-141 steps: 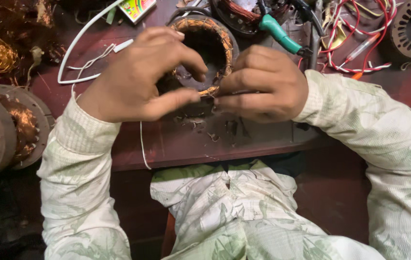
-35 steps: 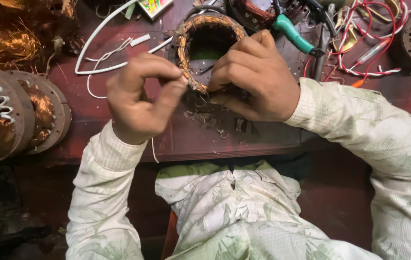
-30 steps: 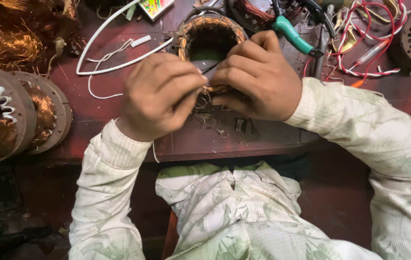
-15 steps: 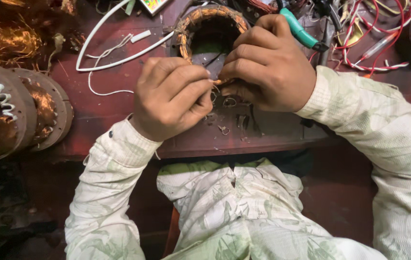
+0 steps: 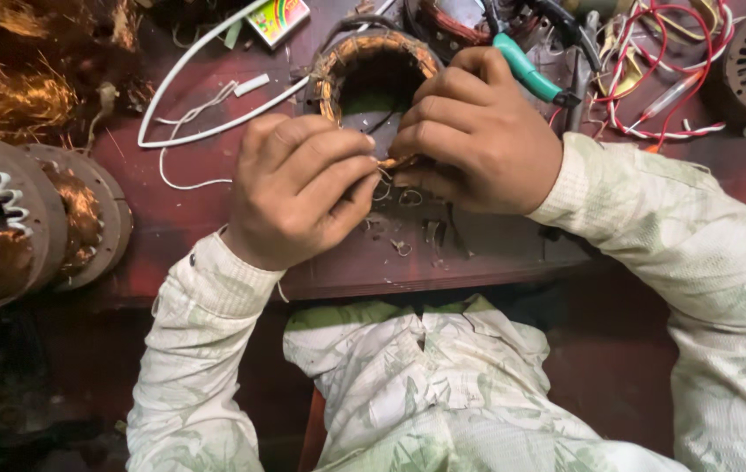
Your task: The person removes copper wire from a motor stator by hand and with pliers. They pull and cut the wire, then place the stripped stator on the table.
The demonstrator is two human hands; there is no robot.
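Head view: the left hand (image 5: pixel 299 188) and right hand (image 5: pixel 478 131) meet at the near rim of the copper-wound ring (image 5: pixel 373 65), fingertips pinched together on a wire end between them. The ring lies flat on the red bench (image 5: pixel 189 218), just beyond both hands.

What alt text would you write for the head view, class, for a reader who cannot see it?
Both hands, left hand and right hand, pinch copper wire at the near rim of a stator on a red bench. More stators lie left.
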